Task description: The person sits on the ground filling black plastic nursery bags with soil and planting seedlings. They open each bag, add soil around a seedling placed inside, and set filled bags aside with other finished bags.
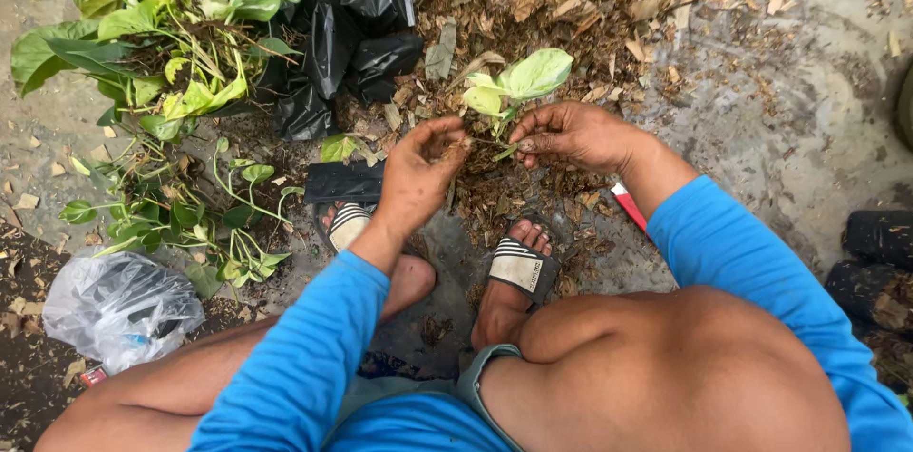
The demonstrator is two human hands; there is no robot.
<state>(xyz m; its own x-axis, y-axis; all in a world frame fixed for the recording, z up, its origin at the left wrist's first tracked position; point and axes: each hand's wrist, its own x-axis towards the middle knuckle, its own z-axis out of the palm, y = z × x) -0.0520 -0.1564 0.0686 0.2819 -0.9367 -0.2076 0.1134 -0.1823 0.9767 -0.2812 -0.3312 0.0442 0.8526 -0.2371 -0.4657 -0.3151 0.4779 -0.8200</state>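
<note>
Between left hand (418, 172) and right hand (571, 135), pinched: a leafy cutting (514, 86).

The cutting's (514, 91) stem base is buried under both hands' fingertips (456, 140), and the red tool (628, 207) mostly hides behind the right wrist.

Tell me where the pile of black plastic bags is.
In the head view, the black plastic bags lie upper left of centre, just right of the leafy green cuttings and above the left hand.
</note>
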